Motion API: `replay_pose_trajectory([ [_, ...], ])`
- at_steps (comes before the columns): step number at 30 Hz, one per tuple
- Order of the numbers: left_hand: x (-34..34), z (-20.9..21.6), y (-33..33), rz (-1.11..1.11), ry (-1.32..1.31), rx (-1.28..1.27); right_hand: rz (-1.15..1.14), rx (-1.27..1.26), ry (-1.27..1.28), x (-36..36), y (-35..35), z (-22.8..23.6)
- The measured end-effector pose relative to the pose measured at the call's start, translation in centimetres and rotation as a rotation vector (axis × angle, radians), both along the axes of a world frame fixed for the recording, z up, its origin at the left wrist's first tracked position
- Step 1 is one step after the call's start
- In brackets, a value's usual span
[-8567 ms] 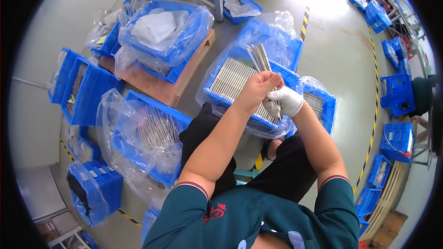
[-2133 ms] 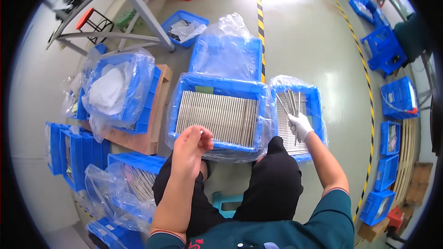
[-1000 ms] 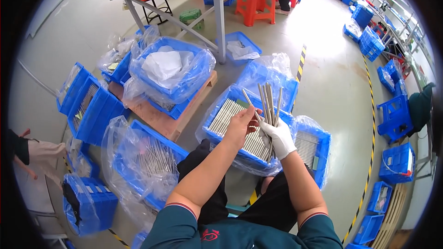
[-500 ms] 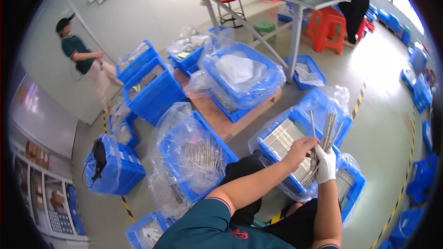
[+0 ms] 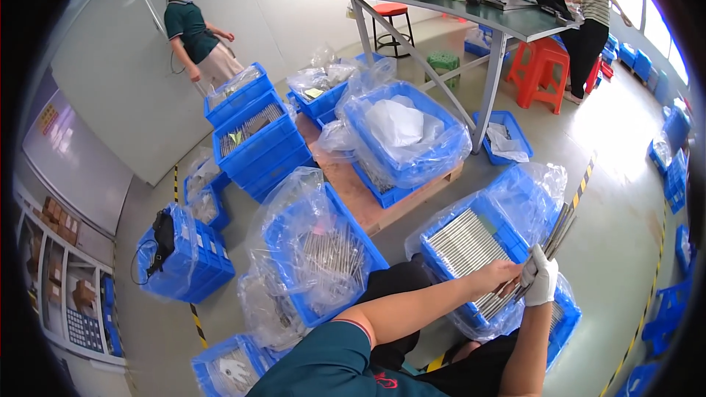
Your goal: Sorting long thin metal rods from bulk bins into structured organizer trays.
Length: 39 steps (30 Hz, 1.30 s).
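Observation:
A white-gloved right hand [image 5: 541, 278] is mine, closed around a bundle of slim metal rods [image 5: 562, 226] that slants up and to the right. My bare left hand [image 5: 500, 275] is next to it, its fingers closed at the lower part of the bundle; exactly how many rods they pinch is hidden. Beneath both hands stands a blue bin [image 5: 435, 256] lined with clear plastic. Rows of similar metal rods [image 5: 465, 241] lie side by side in it. A further blue bin [image 5: 571, 321], partly covered by my right arm, is close to the right.
Left of my knees is a plastic-lined bin [image 5: 377, 256] of loose rods. Blue bins sit on a wooden pallet [image 5: 353, 202] ahead. A workbench [image 5: 515, 23] and red stools [image 5: 540, 73] are behind. One person [image 5: 195, 33] stands at far left, another [image 5: 590, 18] at far right.
Both hands have moved down and slightly right, and the rod bundle now leans further right. The view has shifted. The person at the left has moved nearer the stacked bins.

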<state>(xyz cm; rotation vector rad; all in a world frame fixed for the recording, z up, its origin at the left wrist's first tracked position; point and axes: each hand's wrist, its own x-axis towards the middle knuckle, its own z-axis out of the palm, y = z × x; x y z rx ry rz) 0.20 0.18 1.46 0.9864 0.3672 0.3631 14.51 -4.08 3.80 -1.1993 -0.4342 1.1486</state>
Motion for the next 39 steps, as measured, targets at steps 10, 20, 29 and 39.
replay_pose_trajectory([
  [10, -1.2, -0.8, -0.7, -0.243, 0.141, 0.022, -0.386, 0.097, 0.077, 7.1, 0.3, -1.1],
  [20, -0.6, -0.3, 1.0, -0.163, -0.227, -0.276, -0.201, -0.064, -0.108, 0.4, -0.5, -0.2],
  [29, -2.4, 2.0, 1.8, -0.221, 0.244, 0.187, 0.263, -0.093, -0.548, -2.4, 0.9, 1.3],
  [39, -2.9, -0.9, 5.2, 0.442, -0.001, -0.076, 0.192, -0.197, -0.496, -2.0, -1.6, 1.9],
])
